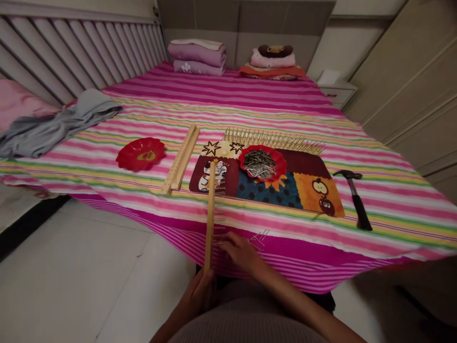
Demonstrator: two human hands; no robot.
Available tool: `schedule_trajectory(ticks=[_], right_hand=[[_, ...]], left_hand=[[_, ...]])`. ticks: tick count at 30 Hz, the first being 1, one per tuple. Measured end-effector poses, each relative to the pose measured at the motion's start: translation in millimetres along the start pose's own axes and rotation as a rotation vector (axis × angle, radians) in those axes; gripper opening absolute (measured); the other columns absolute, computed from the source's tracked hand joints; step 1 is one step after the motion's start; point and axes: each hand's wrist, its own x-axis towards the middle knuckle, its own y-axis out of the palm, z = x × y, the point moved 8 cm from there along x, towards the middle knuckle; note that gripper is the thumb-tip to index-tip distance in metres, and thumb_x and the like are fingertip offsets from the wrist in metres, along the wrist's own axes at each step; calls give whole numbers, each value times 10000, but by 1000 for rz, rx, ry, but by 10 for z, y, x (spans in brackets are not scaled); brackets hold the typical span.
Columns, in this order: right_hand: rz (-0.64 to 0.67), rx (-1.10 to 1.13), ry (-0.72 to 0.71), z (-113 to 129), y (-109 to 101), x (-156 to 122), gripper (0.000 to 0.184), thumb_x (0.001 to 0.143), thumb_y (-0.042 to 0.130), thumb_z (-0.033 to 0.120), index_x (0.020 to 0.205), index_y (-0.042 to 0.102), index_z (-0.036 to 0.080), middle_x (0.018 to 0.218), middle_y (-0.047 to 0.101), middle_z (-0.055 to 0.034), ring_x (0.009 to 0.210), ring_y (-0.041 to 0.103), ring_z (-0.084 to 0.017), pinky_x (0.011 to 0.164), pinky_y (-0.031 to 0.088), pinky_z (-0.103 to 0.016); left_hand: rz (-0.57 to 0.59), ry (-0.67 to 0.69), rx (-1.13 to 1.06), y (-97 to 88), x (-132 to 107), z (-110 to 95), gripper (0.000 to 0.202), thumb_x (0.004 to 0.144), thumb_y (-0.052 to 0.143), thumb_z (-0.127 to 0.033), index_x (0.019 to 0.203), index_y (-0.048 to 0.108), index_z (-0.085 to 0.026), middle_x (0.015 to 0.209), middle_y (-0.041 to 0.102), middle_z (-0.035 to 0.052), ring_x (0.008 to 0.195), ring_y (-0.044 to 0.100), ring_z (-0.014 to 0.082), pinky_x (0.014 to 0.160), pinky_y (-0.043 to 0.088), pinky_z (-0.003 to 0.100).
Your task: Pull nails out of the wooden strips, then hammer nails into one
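Note:
A narrow wooden strip (211, 209) points away from me, its far end over the patterned mat. Several nails (218, 227) stick out sideways along its right edge. My left hand (204, 288) is closed around the strip's near end. Beside that edge, my right hand (237, 250) pinches at a nail, though its fingertips partly hide it. Loose nails (260, 238) lie on the bedspread just right of this hand. Farther off, a red scalloped dish (280, 164) heaped with nails (259, 164) rests on the patterned mat (246, 190).
Two wooden strips with holes (183, 159) lie left of the mat. Strips full of upright nails (274, 139) stand behind it. A hammer (357, 200) is at right, a second red dish (141, 153) at left. Grey clothing (64, 124) and folded bedding (198, 57) lie on the bed.

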Motion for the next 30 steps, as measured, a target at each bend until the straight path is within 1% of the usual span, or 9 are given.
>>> schedule_trajectory(ticks=[4,6,9,12,15,18,22,26,30], right_hand=[[122,-54,-109,107,131,-74,106,764,540,162,665,523,195,664,540,52,665,505,-114,613,356,-235],[190,-10,-54,93,204,-121,90,770,567,189,689,530,198,634,530,58,613,493,-104,557,341,-219],[250,84,75,12,288,-156,199,848,530,284,672,487,203,539,481,67,482,447,-85,460,304,-204],[242,98,138,-50,312,-158,181,843,522,241,671,481,200,509,458,76,434,419,-74,425,289,-195],[326,123,246,-136,395,-208,98,795,568,209,706,531,189,528,480,77,440,423,-70,425,310,-192],[379,161,315,-187,442,-256,48,775,588,210,750,554,186,548,500,77,463,450,-68,436,338,-181],[447,275,435,-263,473,-312,39,779,555,210,758,569,180,557,523,68,432,452,-59,374,282,-157],[637,366,592,-330,563,-452,220,827,455,242,634,533,169,496,500,52,339,362,-48,320,176,-162],[687,367,582,-365,569,-508,201,800,503,252,612,516,181,453,460,76,322,332,-43,330,186,-161]], left_hand=[[-2,-3,14,-178,-123,22,476,650,684,-659,691,576,-197,550,456,-26,517,448,126,475,378,253],[6,-1,43,-223,-146,37,491,652,676,-672,739,604,-194,574,472,-19,553,462,137,512,395,258],[44,28,124,-263,-138,15,501,680,651,-675,802,632,-189,632,520,-2,615,486,157,581,419,271],[122,130,220,-267,-108,-142,458,664,705,-612,835,641,-192,699,568,6,697,521,177,669,442,282],[159,101,200,-249,-54,-299,499,682,691,-597,986,628,-206,791,620,12,768,563,198,737,460,311],[96,-4,214,-181,32,-392,549,812,461,-682,969,620,-180,739,630,25,674,563,194,636,463,314],[-10,135,295,26,129,-538,577,826,395,-704,773,594,-165,614,600,24,556,523,175,524,412,286],[-41,253,322,158,93,-586,513,853,391,-665,743,554,-191,627,594,8,610,552,180,604,449,292],[-29,302,447,155,-7,-677,490,869,386,-626,798,584,-184,713,634,25,699,579,202,667,464,304]])
